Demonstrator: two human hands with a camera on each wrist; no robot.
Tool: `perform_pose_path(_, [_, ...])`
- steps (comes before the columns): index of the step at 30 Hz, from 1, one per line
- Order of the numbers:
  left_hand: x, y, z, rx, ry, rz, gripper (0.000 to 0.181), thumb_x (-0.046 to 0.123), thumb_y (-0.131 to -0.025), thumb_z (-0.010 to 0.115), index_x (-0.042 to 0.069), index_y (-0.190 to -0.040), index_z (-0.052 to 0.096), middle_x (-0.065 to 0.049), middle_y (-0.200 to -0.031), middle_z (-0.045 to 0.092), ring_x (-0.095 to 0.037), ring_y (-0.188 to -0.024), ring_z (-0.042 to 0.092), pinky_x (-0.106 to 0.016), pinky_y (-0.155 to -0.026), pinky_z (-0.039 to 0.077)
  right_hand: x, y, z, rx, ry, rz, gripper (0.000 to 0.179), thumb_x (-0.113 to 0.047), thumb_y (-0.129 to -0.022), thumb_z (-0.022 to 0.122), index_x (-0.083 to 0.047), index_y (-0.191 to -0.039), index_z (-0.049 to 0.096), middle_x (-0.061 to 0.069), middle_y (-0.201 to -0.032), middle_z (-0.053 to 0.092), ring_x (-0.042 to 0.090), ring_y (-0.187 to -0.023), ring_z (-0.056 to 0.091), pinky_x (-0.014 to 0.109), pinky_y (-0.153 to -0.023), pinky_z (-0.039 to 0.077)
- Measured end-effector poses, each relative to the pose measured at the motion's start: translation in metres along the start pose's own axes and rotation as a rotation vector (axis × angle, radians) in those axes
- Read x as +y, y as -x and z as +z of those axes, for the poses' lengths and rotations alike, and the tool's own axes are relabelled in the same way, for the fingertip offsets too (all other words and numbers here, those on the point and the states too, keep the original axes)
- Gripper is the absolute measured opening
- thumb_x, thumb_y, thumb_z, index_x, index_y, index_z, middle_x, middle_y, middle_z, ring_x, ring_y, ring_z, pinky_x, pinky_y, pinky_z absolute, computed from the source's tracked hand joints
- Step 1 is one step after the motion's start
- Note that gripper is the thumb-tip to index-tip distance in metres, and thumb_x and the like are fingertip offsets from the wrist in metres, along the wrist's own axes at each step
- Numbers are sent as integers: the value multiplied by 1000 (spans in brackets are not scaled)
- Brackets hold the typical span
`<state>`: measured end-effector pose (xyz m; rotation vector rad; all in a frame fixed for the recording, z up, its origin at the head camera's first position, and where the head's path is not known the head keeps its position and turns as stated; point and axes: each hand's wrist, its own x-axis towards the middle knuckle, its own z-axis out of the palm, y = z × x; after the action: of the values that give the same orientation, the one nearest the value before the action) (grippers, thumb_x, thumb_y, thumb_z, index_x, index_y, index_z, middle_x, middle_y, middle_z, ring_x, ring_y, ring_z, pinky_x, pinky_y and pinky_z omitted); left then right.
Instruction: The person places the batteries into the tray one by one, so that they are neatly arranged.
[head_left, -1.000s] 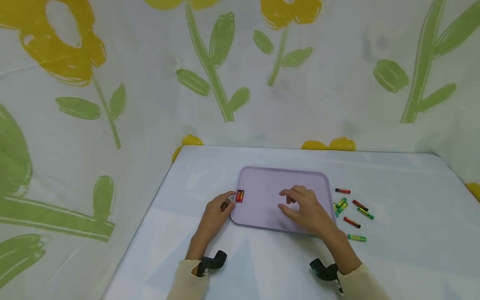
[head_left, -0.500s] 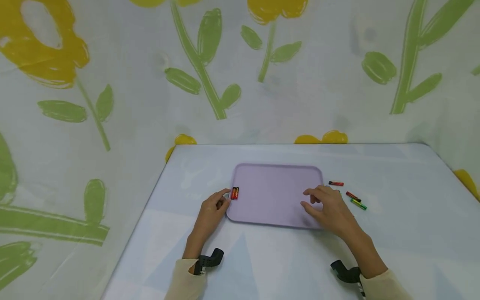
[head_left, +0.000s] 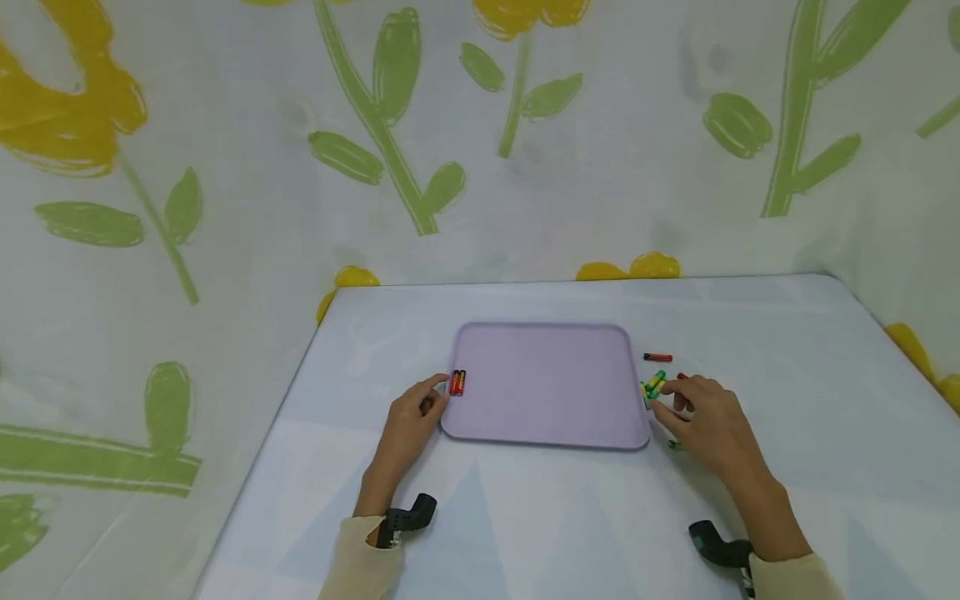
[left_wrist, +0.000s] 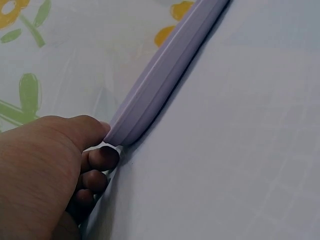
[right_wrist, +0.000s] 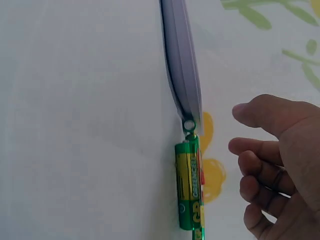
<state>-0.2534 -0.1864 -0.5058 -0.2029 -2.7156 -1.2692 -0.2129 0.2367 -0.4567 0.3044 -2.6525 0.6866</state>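
My left hand (head_left: 408, 423) rests at the left rim of a lilac tray (head_left: 540, 444), thumb and index fingertips against the edge. In the left wrist view its thumb touches the tray's rim (left_wrist: 145, 102), the other fingers bent below. Just inside that rim, two red batteries (head_left: 457, 382) with dark ends lie side by side. To the right of the tray, my right hand (head_left: 712, 425) hovers with thumb and fingers apart, holding nothing. Close by its fingertips lie several green batteries (head_left: 656, 384); the right wrist view shows a green battery (right_wrist: 185, 185) apart from the fingers.
A red battery (head_left: 657, 357) lies beyond the tray's right side. Another green battery (head_left: 675, 444) shows partly below my right hand, and a red one peeks out behind it. A white table (head_left: 525, 525) carries everything; a flower-patterned cloth (head_left: 247, 125) hangs behind.
My right hand has moved right, from over the tray to the batteries beside it. The left hand stays at the tray's left rim. The head view has shifted slightly right.
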Motion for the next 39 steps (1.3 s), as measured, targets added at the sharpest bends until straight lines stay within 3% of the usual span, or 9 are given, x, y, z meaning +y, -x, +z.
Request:
perform_pose_path(7, [-1,0,-1,0,6,3,33,22,-100,64,21,-134,63,4,-88,58,-14,-72,50,-27,-61,43,5,-1,-4,-98,30,83,20,-14,-82,82,-3,-96,71,0,-76,52,21,-73,47,33,-59,38])
perform_pose_path(15, [-3,-2,-2,-4,7,7,33,21,-100,63,22,-133,63,3,-87,58,-14,-71,50,-27,-61,42,11,-3,-3,-152,37,117,15,-16,-84,78,-4,-90,71,2,-78,54,22,-75,48,38,-66,34])
perform_pose_path(21, [-2,-3,-1,-15,7,5,33,22,-101,63,22,-133,63,2,-87,58,-15,-71,50,-27,-61,42,16,0,-3,-163,24,112,10,-15,-84,78,-7,-83,71,1,-77,54,21,-75,49,39,-67,35])
perform_pose_path(26, [-4,-2,-1,-24,2,-7,33,23,-101,62,24,-134,62,3,-87,57,-14,-71,50,-27,-60,42,20,3,3,-175,9,96,7,-7,-82,77,-7,-87,72,1,-77,52,22,-75,49,42,-67,34])
perform_pose_path(32, [-4,-2,-2,-22,5,5,32,23,-101,62,23,-134,63,3,-86,57,-15,-71,50,-27,-60,43,22,3,4,-159,9,95,19,1,-80,70,-8,-96,74,3,-81,49,25,-78,47,48,-71,32])
perform_pose_path(36, [-2,-3,-2,-16,6,19,32,22,-101,63,21,-133,63,3,-86,57,-14,-71,50,-26,-60,42,20,1,3,-185,18,142,21,-7,-83,72,-3,-104,71,5,-84,51,28,-83,50,53,-75,31])
perform_pose_path(39, [-2,-4,-1,-13,6,21,33,22,-101,63,21,-133,63,3,-85,57,-13,-71,50,-26,-60,42,18,0,1,-200,37,192,33,-18,-84,76,0,-110,68,7,-86,53,32,-89,51,59,-80,32])
